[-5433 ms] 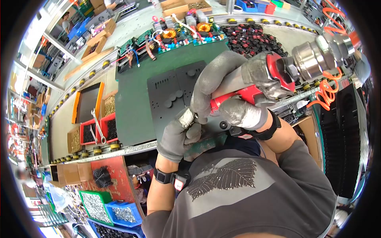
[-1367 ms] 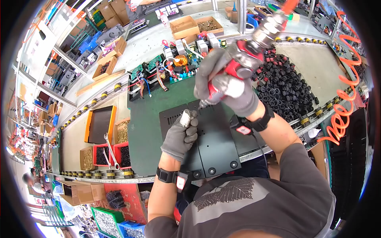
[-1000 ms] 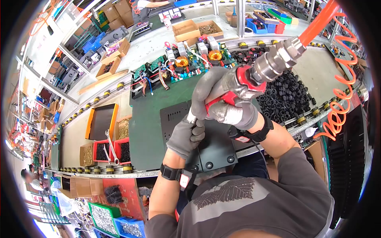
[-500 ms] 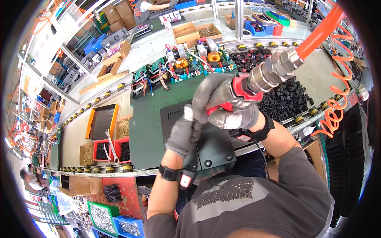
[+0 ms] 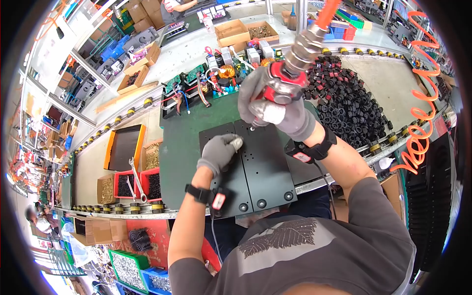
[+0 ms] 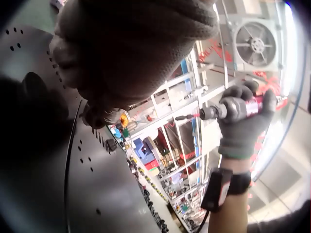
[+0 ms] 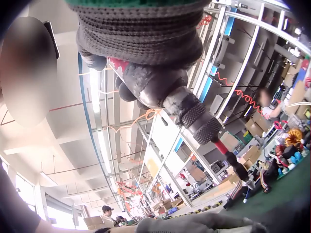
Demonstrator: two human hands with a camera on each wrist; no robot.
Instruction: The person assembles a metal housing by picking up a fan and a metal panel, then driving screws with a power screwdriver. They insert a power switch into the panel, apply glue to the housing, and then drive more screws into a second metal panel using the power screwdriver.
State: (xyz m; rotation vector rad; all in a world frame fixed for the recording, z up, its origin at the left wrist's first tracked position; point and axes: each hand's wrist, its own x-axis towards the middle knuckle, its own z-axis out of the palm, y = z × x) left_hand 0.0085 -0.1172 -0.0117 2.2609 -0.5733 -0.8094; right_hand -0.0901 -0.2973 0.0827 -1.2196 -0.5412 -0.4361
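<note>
My gloved right hand point(image 5: 285, 115) grips a red air screwdriver point(image 5: 281, 84), its orange hose leading up and back. In the right wrist view the knurled chuck point(image 7: 201, 126) carries a long bit point(image 7: 235, 165) with a shiny tip. Black metal panels point(image 5: 265, 164), pierced with slots and holes, lie side by side on the green mat. Over their seam, my gloved left hand point(image 5: 219, 153) has its fingers bent, pale worn fingertips together; whether they pinch something small I cannot tell. Along the near edge sit round black feet point(image 5: 261, 202). A small black piece point(image 6: 112, 144) stands on the panel by the left fingertips.
Circuit boards with copper coils point(image 5: 226, 71) stand at the mat's back edge. A heap of black plastic parts point(image 5: 346, 110) spreads to the right. Leftward are red bins point(image 5: 124, 186), wrenches point(image 5: 137, 181) and an orange-edged tray point(image 5: 124, 150). A coiled orange hose point(image 5: 418, 132) hangs at right.
Over five seconds the screwdriver has gone from the panels' near edge to their far part. In the last half second it has tilted more upright, and my left hand has drawn away leftward.
</note>
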